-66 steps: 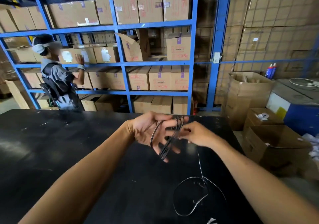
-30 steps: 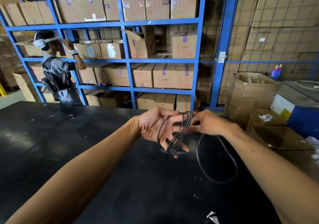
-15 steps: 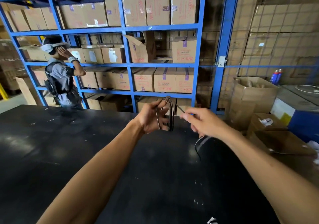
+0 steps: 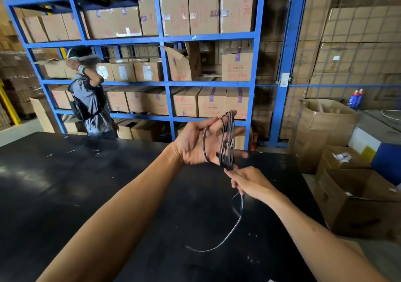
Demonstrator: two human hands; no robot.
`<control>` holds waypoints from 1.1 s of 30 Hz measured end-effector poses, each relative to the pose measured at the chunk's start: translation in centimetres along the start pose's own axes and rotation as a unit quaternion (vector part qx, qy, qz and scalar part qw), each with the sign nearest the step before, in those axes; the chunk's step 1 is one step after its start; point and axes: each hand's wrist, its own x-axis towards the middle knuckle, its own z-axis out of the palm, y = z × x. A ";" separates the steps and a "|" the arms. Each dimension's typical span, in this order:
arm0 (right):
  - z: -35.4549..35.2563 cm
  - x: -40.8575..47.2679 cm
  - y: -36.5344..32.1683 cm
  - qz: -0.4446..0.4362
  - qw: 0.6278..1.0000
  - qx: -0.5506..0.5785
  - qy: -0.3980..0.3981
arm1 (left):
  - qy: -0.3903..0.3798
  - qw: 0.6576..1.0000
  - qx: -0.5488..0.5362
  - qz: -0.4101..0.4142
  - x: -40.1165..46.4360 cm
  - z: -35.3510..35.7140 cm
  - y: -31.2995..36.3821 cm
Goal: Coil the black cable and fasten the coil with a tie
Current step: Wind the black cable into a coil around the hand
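Both forearms reach out over the black table (image 4: 86,194); the coil sits on your left hand.

Your left hand (image 4: 195,142) is raised, palm facing you, fingers spread wide, with the black cable (image 4: 227,142) looped in several turns around them. Your right hand (image 4: 249,180) sits just below the coil, fingers curled and pinched on the strand where it leaves the loops. The loose tail hangs from that hand and trails down to the table. No tie on the coil yet.
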 end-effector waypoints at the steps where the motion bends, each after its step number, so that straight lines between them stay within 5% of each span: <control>1: -0.9 0.5 -0.2 -0.015 0.997 -0.074 0.020 | -0.006 0.999 0.012 -0.041 -0.4 0.0 0.0; 8: -7.4 3.8 -3.8 -0.159 0.913 -0.372 0.056 | 0.095 0.940 0.130 -0.301 -1.5 -1.7 -1.3; 14: -8.0 4.0 -5.8 -0.203 0.876 -0.424 0.109 | 0.276 0.909 0.201 -0.240 -0.5 -4.0 -0.9; 17: -7.1 3.4 -5.3 -0.146 0.925 -0.337 0.100 | 0.310 0.907 0.229 -0.169 -0.2 -4.5 0.1; 21: -5.4 2.0 -4.3 -0.064 0.996 -0.040 0.043 | 0.362 0.916 0.169 -0.024 0.5 -5.2 0.8; 25: -2.8 0.4 -3.7 -0.043 0.982 0.184 -0.031 | 0.355 0.926 0.021 0.124 1.9 -5.1 1.3; 33: 1.8 -0.6 -0.9 -0.022 0.962 0.272 -0.016 | 0.299 0.926 -0.081 0.214 2.9 -3.9 2.4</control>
